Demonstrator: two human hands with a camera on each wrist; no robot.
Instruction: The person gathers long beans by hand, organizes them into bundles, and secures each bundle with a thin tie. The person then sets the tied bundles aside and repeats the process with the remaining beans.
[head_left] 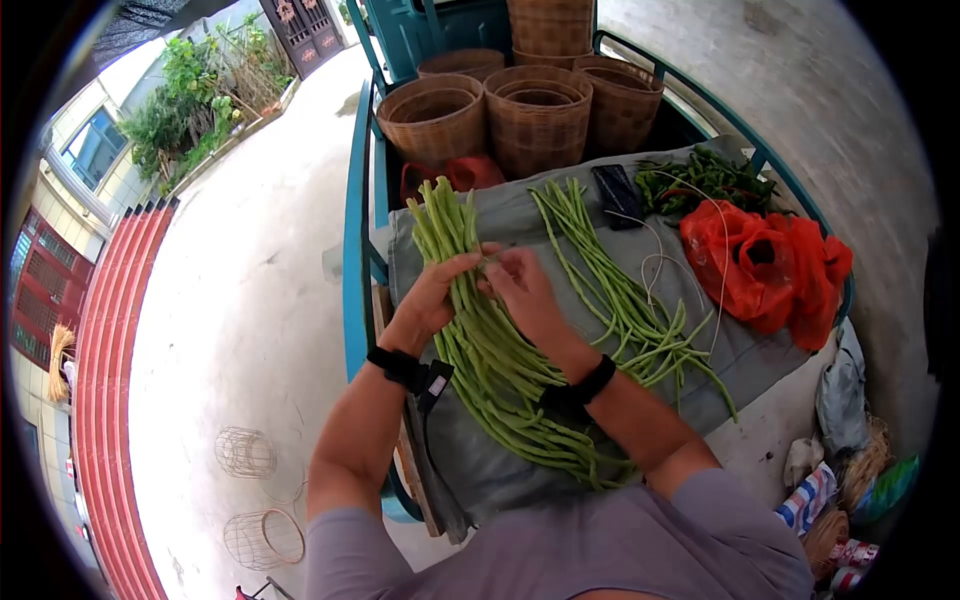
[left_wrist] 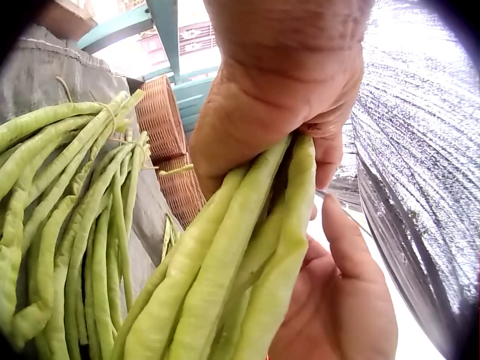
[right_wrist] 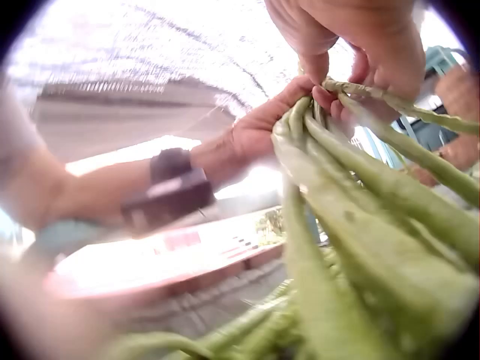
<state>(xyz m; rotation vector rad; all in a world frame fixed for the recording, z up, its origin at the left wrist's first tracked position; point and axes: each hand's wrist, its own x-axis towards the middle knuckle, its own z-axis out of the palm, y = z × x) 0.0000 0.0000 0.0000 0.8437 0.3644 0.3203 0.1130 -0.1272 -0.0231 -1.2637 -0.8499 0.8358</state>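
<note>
A thick bundle of long green beans [head_left: 500,360] lies slanting over the grey cloth, stem ends away from the person. My left hand [head_left: 437,297] grips it near the stem ends, thumb across the top. Close beside the thumb, my right hand [head_left: 525,295] pinches a thin twisted green strand [right_wrist: 420,109] at the bundle's neck. The right fingertips partly hide the strand where it meets the beans. To the right lies a second, looser bunch of long beans [head_left: 590,265]. A thin tie [left_wrist: 112,118] circles stems beside the gripped bundle in the left wrist view.
The grey cloth [head_left: 410,250] covers the bed of a teal cart, bounded by a rail [head_left: 357,230]. Woven baskets [head_left: 538,120] stand at the back. Green peppers [head_left: 705,182], a red plastic bag [head_left: 765,262] and a dark flat object [head_left: 617,195] lie at right, with white string [head_left: 722,265].
</note>
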